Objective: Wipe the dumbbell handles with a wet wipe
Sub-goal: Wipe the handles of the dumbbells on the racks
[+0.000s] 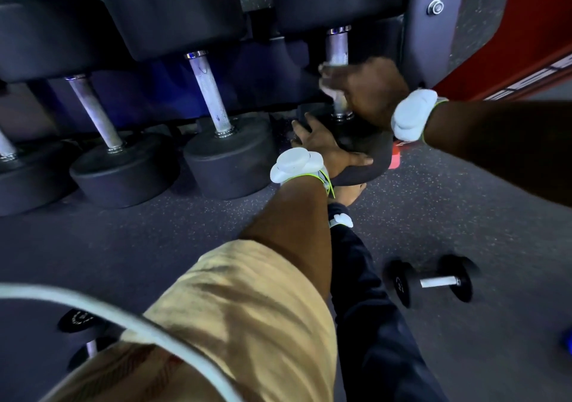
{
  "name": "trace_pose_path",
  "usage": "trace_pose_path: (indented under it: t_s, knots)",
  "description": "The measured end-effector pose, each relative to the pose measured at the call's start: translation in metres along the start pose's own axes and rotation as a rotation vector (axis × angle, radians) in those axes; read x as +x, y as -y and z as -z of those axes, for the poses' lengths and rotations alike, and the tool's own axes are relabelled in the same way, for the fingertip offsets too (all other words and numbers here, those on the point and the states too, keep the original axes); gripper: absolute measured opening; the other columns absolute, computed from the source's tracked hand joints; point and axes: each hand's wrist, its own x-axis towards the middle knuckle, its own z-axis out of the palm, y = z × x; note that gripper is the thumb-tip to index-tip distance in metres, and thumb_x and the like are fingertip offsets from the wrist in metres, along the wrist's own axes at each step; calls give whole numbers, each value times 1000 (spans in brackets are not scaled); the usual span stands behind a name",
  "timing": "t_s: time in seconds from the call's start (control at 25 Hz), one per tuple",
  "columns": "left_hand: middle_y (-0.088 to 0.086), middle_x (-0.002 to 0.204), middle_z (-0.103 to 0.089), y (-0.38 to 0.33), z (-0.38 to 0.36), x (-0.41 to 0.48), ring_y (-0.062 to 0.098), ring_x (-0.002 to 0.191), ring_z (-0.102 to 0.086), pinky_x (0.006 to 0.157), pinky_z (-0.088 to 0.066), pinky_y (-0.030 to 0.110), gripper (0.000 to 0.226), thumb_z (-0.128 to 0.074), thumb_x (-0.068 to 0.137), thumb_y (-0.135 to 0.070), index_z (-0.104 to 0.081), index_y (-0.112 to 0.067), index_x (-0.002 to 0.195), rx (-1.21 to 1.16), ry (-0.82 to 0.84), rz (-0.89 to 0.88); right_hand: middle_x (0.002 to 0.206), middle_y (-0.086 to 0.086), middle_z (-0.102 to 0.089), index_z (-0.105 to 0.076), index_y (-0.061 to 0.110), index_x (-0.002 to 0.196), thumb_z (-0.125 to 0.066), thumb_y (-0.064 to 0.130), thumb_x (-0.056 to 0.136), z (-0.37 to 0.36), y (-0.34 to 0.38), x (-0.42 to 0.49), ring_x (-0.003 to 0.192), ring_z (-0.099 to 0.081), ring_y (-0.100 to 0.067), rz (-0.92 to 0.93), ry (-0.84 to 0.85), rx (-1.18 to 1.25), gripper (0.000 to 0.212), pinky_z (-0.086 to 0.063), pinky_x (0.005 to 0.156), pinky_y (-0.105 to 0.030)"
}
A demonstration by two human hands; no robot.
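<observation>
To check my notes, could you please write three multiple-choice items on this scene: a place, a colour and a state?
1. Where is the small dumbbell? A on the floor B on the rack C in a hand
2. The sleeve's colour? A red B tan C green
3. The right hand is: A idle B gripping a handle C pointing
Answers: 1A, it lies on the speckled floor; 2B, its cloth is tan; 3B, its fingers curl round the rightmost handle.

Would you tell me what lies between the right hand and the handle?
Head view: a pale, blurred wet wipe, wrapped round the handle under the right hand.
</observation>
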Motion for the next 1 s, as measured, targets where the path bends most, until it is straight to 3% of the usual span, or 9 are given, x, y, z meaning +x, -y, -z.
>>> trace_pose_path:
  t_s: [0.12, 0.28, 0.44, 0.52, 0.56, 0.64, 0.72, 0.92, 1.0]
  knots:
    - [12, 161, 8, 1, 0, 0, 43, 147, -6, 119, -20, 52, 158, -94, 41, -56, 8, -16, 155, 5, 8, 3, 132, 3, -62, -61, 34, 127, -27, 47, 89, 1, -11, -9, 104, -67, -30, 117, 182, -106, 53, -53, 80, -37]
    - [11, 162, 10, -1, -1, 0, 43, 147, -4, 119, -20, 52, 156, -93, 43, -56, 9, -16, 155, -5, 10, 11, 137, 11, -56, -66, 32, 124, -34, 41, 89, 8, -2, -12, 112, -65, -22, -107, -35, 133, 48, -54, 83, -39]
    - [13, 162, 11, 1, 0, 4, 43, 147, -6, 119, -19, 52, 147, -92, 54, -49, 11, -18, 155, 5, 37, 5, 116, 5, -70, -71, 28, 113, -48, 27, 88, 6, 45, -9, 106, -63, -20, -758, -400, 424, 34, -46, 87, -31]
    - [15, 162, 8, 2, -2, 6, 44, 146, -11, 119, -19, 50, 132, -86, 66, -45, 7, -17, 155, -4, 14, -11, 109, -3, -72, -73, 23, 108, -49, 30, 90, 17, 46, 20, 106, -63, -27, -1222, -496, 649, 31, -46, 84, -31]
    - [15, 162, 4, 3, -5, 7, 43, 144, -15, 118, -20, 49, 119, -80, 74, -43, 3, -17, 156, -34, -22, -14, 106, -4, -73, -73, 20, 104, -51, 36, 89, 20, 49, 35, 105, -64, -29, -1338, -515, 795, 31, -47, 81, -32]
    - [17, 161, -10, 3, -9, 4, 40, 142, -25, 116, -24, 45, 90, -65, 89, -37, -10, -13, 156, -115, -133, -18, 103, -7, -73, -72, 14, 101, -55, 38, 89, 23, 56, 53, 104, -64, -34, -1364, -509, 928, 32, -46, 74, -33]
    - [17, 159, -20, 2, -9, 5, 39, 141, -28, 114, -25, 44, 78, -59, 94, -34, -16, -9, 154, -179, -209, 4, 106, -11, -71, -71, 11, 103, -54, 28, 90, 25, 64, 57, 103, -62, -37, -1335, -476, 860, 27, -39, 68, -31]
    - [17, 161, 2, 2, -6, 7, 45, 144, -14, 116, -22, 51, 101, -73, 79, -41, -10, -19, 155, -95, -64, -30, 120, -21, -63, -60, 4, 118, -51, 26, 94, 27, 48, 64, 112, -57, -39, -1367, -554, 1128, 34, -46, 83, -35]
    - [19, 161, 0, 2, -6, 6, 45, 144, -14, 116, -21, 49, 98, -72, 80, -40, -12, -17, 154, -107, -85, -36, 114, -18, -67, -66, 5, 111, -55, 26, 92, 24, 53, 62, 109, -60, -38, -1336, -568, 1005, 31, -46, 82, -35]
